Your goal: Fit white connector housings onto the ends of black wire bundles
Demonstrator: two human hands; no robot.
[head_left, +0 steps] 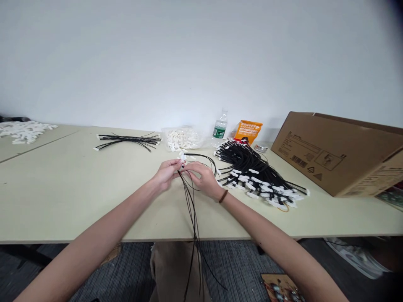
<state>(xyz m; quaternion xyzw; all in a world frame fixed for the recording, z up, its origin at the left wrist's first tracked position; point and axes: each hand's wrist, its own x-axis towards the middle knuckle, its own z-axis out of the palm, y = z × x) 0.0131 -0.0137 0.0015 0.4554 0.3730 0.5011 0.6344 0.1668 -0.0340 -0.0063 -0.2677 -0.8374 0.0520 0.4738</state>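
Observation:
My left hand [165, 173] is closed, its thumb and fingers pinching a white plastic connector [182, 156] with black wires on it. My right hand [204, 178], a brown band on its wrist, meets it from the right with fingers pinched on a black wire close to the connector. Several loose black wires [192, 209] hang from between the hands over the table's front edge. Another black wire loops out above the right hand. The fingers partly hide where the wires enter the connector.
A bundle of black wires [127, 140] lies at back left. A bag of white connectors [184, 138], a water bottle [220, 126] and an orange packet [247, 131] stand behind. Right are a heap of wire harnesses [252, 165] and a cardboard box [333, 151]. White connectors [25, 130] lie far left.

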